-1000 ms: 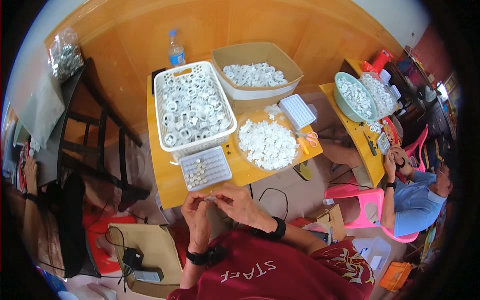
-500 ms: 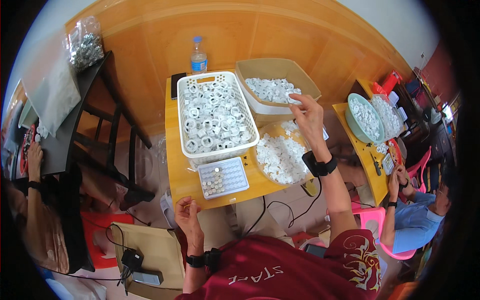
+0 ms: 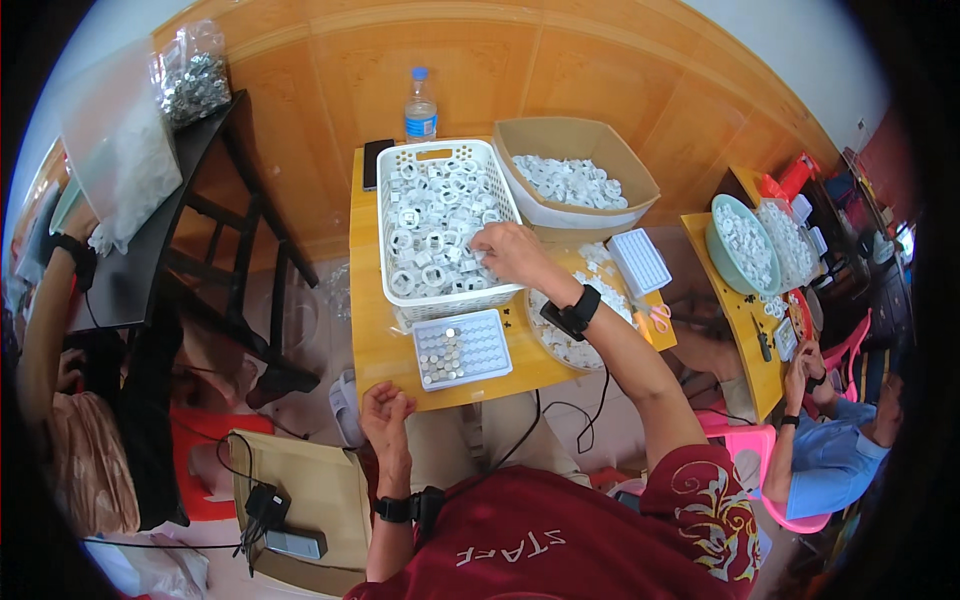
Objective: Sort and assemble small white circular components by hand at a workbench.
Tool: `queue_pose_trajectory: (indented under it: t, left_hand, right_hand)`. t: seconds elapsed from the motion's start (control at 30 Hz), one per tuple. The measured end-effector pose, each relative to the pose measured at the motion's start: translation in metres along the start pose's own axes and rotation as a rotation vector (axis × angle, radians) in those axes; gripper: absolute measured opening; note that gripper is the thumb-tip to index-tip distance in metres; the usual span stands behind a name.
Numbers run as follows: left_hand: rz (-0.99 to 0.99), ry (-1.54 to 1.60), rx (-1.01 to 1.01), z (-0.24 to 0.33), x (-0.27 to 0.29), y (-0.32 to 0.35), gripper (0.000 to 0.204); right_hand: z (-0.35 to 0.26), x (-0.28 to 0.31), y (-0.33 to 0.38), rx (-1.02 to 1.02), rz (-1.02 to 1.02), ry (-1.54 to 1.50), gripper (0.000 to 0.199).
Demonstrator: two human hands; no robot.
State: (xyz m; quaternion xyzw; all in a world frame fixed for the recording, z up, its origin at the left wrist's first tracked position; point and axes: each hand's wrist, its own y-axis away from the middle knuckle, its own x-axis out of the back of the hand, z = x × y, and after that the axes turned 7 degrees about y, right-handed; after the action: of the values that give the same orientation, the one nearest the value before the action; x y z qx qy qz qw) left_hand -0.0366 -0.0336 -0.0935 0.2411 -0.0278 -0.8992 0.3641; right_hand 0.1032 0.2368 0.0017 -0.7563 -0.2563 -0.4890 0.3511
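Note:
My right hand (image 3: 512,254) reaches over the right side of a white plastic basket (image 3: 450,310), fingertips bent down among many small white ring-shaped plastic parts (image 3: 435,215). Its fingers are drawn together; whatever they grip is hidden. At the table's front edge, my left hand (image 3: 387,415) hovers palm up with curled fingers, thumb near the fingertips, and I cannot make out anything between them. Close by lies a white tray (image 3: 490,355) with rows of round pockets, holding several small silvery discs (image 3: 440,360) on its left side.
Behind the basket's right side stands a cardboard box (image 3: 630,160) of white parts. My right forearm crosses a round container of white pieces (image 3: 610,295). Another tray (image 3: 640,262), scissors (image 3: 660,317) and a bottle (image 3: 420,110) share the table (image 3: 375,350). Co-workers sit left and right.
My right hand has come from the cardboard box's front edge leftward and down into the basket. The left hand stays near the table edge. The left co-worker's hand has moved to the plastic bag.

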Motion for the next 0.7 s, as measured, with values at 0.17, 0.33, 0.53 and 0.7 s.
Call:
queue_pose_trajectory:
  t: [0.17, 0.33, 0.53, 0.7]
  left_hand:
    - [-0.005, 0.017, -0.015, -0.002, 0.0, 0.001, 0.026]
    - [-0.015, -0.011, -0.028, -0.005, 0.002, -0.002, 0.022]
    - [0.04, 0.05, 0.02, 0.006, -0.002, 0.002, 0.019]
    - [0.0, 0.02, -0.055, 0.036, -0.029, 0.014, 0.02]
  right_hand:
    - [-0.004, 0.014, 0.005, -0.085, 0.143, -0.096, 0.024]
    - [-0.005, 0.038, 0.022, -0.355, 0.116, -0.738, 0.02]
    - [-0.022, 0.055, 0.065, -0.431, -0.063, -1.769, 0.024]
    - [-0.037, 0.055, 0.1, -0.349, -0.162, -1.993, 0.027]
